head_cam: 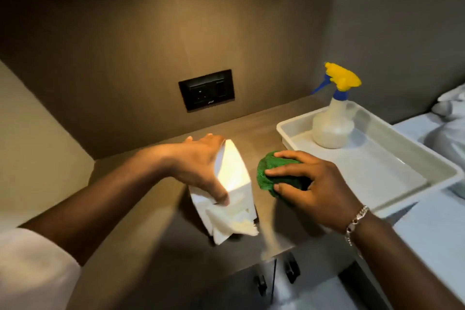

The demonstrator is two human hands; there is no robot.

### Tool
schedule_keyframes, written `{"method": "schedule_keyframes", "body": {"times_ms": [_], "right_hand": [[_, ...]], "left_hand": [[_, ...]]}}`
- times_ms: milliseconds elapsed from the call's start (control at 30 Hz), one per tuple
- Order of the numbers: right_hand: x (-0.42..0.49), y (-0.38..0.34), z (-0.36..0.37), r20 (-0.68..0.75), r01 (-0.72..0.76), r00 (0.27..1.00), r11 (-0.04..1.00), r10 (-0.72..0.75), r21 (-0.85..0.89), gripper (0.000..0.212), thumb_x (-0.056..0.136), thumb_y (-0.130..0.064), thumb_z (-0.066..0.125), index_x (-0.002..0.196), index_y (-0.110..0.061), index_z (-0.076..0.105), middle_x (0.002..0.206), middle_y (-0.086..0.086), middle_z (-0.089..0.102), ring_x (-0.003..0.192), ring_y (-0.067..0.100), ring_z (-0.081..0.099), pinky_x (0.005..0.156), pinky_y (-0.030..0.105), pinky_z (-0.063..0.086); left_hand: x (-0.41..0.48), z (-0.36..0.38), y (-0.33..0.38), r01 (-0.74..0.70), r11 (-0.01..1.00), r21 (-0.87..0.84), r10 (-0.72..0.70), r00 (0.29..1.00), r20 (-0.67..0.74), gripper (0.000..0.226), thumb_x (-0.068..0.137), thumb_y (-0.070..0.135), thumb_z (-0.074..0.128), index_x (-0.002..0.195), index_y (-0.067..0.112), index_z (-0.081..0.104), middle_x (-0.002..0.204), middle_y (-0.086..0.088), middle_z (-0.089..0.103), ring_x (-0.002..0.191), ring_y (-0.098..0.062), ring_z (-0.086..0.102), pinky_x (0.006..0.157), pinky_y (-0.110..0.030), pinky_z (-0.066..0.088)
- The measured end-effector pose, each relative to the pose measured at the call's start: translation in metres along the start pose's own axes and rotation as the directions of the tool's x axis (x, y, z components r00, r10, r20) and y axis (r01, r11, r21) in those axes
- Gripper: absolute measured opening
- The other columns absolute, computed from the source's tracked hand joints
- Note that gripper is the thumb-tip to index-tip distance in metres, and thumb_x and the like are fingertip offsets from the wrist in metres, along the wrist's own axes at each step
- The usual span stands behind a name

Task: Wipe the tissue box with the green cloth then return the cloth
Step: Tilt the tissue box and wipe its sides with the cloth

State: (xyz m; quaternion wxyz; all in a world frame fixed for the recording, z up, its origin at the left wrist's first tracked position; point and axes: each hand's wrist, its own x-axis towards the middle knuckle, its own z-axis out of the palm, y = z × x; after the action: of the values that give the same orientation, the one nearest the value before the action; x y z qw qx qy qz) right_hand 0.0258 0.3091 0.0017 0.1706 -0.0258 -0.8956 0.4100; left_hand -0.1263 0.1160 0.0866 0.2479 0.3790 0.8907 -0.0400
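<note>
Tissue box in my left hand, green cloth in my right.

At frame centre my left hand (pixel 198 168) fingers clamp the tilted tissue box (pixel 232 184) above the worktop (pixel 156 209); just right, my right hand (pixel 312 186) fingers curl around the bunched green cloth (pixel 270 171), beside the white tray (pixel 377 178).
</note>
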Motion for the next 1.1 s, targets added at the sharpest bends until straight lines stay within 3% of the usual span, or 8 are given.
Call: {"method": "schedule_keyframes", "body": {"times_ms": [233, 333, 400, 500, 600, 833, 1000, 1100], "right_hand": [[-0.043, 0.012, 0.035, -0.173, -0.026, 0.975, 0.851, 0.136, 0.524, 0.033, 0.076, -0.024, 0.074, 0.108, -0.032, 0.073, 0.128, -0.013, 0.061, 0.117, -0.004, 0.056, 0.096, 0.006, 0.039], [-0.042, 0.02, 0.054, -0.198, -0.047, 0.948, 0.723, 0.25, 0.689, 0.04, 0.079, -0.019, 0.074, 0.117, -0.03, 0.068, 0.13, -0.01, 0.06, 0.121, 0.0, 0.054, 0.095, 0.007, 0.041], [-0.031, 0.023, 0.066, -0.199, -0.064, 0.928, 0.659, 0.316, 0.749, 0.039, 0.081, -0.02, 0.072, 0.119, -0.03, 0.067, 0.13, -0.01, 0.061, 0.121, 0.0, 0.054, 0.094, 0.008, 0.043], [-0.002, 0.024, 0.08, -0.204, -0.05, 0.928, 0.648, 0.311, 0.76, 0.038, 0.083, -0.026, 0.07, 0.12, -0.034, 0.064, 0.129, -0.012, 0.061, 0.121, 0.0, 0.054, 0.099, 0.021, 0.047], [0.023, 0.019, 0.091, -0.173, -0.075, 0.938, 0.666, 0.299, 0.742, 0.037, 0.085, -0.039, 0.062, 0.121, -0.045, 0.058, 0.13, -0.015, 0.059, 0.119, 0.003, 0.054, 0.099, 0.037, 0.052], [-0.01, -0.006, 0.12, -0.353, 0.022, 0.911, 0.831, 0.212, 0.556, 0.039, 0.083, -0.056, 0.056, 0.119, -0.041, 0.061, 0.14, -0.011, 0.052, 0.12, 0.011, 0.049, 0.094, 0.047, 0.048], [0.005, -0.007, 0.129, -0.321, -0.185, 0.837, 0.781, 0.444, 0.597, 0.04, 0.086, -0.051, 0.044, 0.118, -0.036, 0.064, 0.14, -0.004, 0.054, 0.122, 0.02, 0.051, 0.095, 0.049, 0.05], [0.016, -0.016, 0.122, -0.331, -0.162, 0.847, 0.795, 0.416, 0.584, 0.039, 0.087, -0.052, 0.043, 0.12, -0.041, 0.061, 0.141, -0.007, 0.053, 0.12, 0.019, 0.053, 0.094, 0.048, 0.05]], "left_hand": [[0.002, -0.019, 0.012, -0.034, 0.971, 0.236, -0.028, 0.967, 0.254, 0.139, 0.06, 0.047, 0.085, 0.145, 0.035, -0.025, 0.155, 0.013, -0.024, 0.131, -0.006, -0.028, 0.105, -0.031, -0.016], [0.0, -0.017, 0.005, 0.032, 0.999, -0.043, -0.02, 0.966, 0.259, 0.121, 0.062, 0.062, 0.078, 0.141, 0.056, -0.013, 0.148, 0.029, -0.027, 0.136, -0.006, -0.028, 0.114, -0.044, -0.012], [0.001, -0.001, 0.004, -0.012, 0.98, -0.198, 0.03, 0.996, 0.089, 0.091, 0.068, 0.081, 0.05, 0.14, 0.06, -0.002, 0.149, 0.039, -0.015, 0.139, 0.003, -0.024, 0.117, -0.043, -0.013], [0.006, 0.034, 0.005, -0.087, 0.991, -0.105, 0.056, 0.963, -0.264, 0.067, 0.088, 0.064, 0.018, 0.149, 0.04, 0.003, 0.158, 0.024, -0.006, 0.143, 0.008, -0.015, 0.122, -0.043, -0.005], [0.01, 0.051, 0.002, -0.088, 0.993, -0.074, 0.049, 0.906, -0.42, 0.06, 0.093, 0.049, 0.018, 0.15, 0.033, 0.006, 0.162, 0.012, 0.002, 0.146, 0.003, -0.004, 0.122, -0.044, 0.007], [0.013, 0.054, -0.004, -0.127, 0.987, -0.1, 0.065, 0.879, -0.473, 0.06, 0.095, 0.043, 0.02, 0.151, 0.022, 0.014, 0.162, 0.005, 0.009, 0.148, -0.004, 0.004, 0.122, -0.047, 0.011], [0.013, 0.054, -0.002, -0.101, 0.989, -0.11, 0.039, 0.885, -0.465, 0.061, 0.094, 0.045, 0.019, 0.151, 0.027, 0.008, 0.162, 0.01, 0.005, 0.147, 0.0, 0.003, 0.122, -0.045, 0.01], [0.013, 0.054, -0.002, -0.105, 0.99, -0.098, 0.048, 0.885, -0.464, 0.06, 0.095, 0.045, 0.019, 0.151, 0.027, 0.007, 0.162, 0.008, 0.004, 0.147, 0.0, 0.002, 0.122, -0.045, 0.01]]}}
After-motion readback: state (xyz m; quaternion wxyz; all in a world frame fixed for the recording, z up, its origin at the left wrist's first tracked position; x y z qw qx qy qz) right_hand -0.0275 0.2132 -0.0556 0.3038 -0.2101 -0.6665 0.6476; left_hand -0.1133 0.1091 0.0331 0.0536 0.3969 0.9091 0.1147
